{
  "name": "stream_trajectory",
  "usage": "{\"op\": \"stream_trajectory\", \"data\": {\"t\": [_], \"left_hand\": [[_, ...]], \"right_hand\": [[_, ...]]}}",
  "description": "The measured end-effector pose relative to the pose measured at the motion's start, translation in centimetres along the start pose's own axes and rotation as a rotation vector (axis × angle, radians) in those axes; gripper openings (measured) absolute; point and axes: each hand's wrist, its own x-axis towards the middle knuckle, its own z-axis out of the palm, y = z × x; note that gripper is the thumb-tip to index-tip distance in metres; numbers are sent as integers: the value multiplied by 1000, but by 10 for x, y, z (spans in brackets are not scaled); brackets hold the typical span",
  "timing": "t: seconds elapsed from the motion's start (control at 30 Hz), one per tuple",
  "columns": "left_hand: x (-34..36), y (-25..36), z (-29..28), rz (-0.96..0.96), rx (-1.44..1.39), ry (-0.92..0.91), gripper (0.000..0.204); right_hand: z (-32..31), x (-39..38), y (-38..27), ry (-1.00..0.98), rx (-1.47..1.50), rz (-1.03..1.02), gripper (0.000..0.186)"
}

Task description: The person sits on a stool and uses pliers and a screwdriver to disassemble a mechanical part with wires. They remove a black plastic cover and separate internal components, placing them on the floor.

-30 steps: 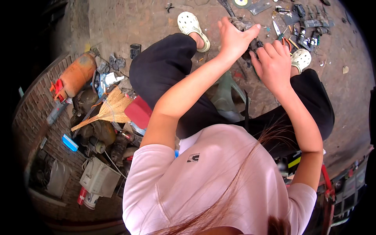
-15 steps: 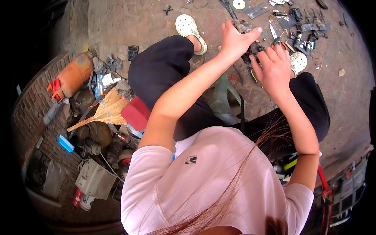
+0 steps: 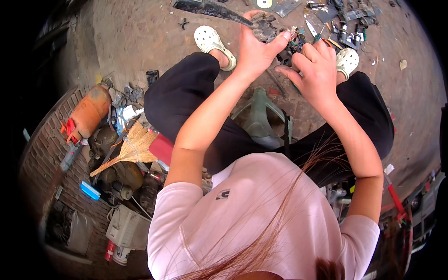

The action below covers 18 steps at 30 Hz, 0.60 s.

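Observation:
My left hand (image 3: 256,53) grips a grimy metal part (image 3: 263,29) with a long dark bar (image 3: 210,10) sticking out toward the upper left. My right hand (image 3: 310,70) is beside it with fingers curled and thumb out to the left; whatever they hold is hidden. Small wired, dark pieces (image 3: 294,42) lie between the two hands. Just beyond my right fingers are scissors-like silver blades (image 3: 311,29) and orange-handled tools (image 3: 329,43) on the floor. A greenish plastic seat-like piece (image 3: 261,114) is between my legs.
Tools and dark parts (image 3: 354,16) cover the upper right floor (image 3: 140,37); a yellow-centred disc (image 3: 263,3) lies at top. At left are an orange gas cylinder (image 3: 91,112), a straw broom (image 3: 135,144) and clutter beside a brick wall (image 3: 39,163). My clogged feet (image 3: 207,42) frame the work.
My left hand has moved left and up with the metal part, and its dark bar has swung toward the upper left. My right hand has shifted slightly left, fingers more curled.

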Motion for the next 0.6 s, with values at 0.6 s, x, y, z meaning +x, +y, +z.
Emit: {"op": "stream_trajectory", "data": {"t": [0.6], "left_hand": [[4,15,-20,-246,-429,-214,48]], "right_hand": [[-19,2,14,141,-186,9,32]]}}
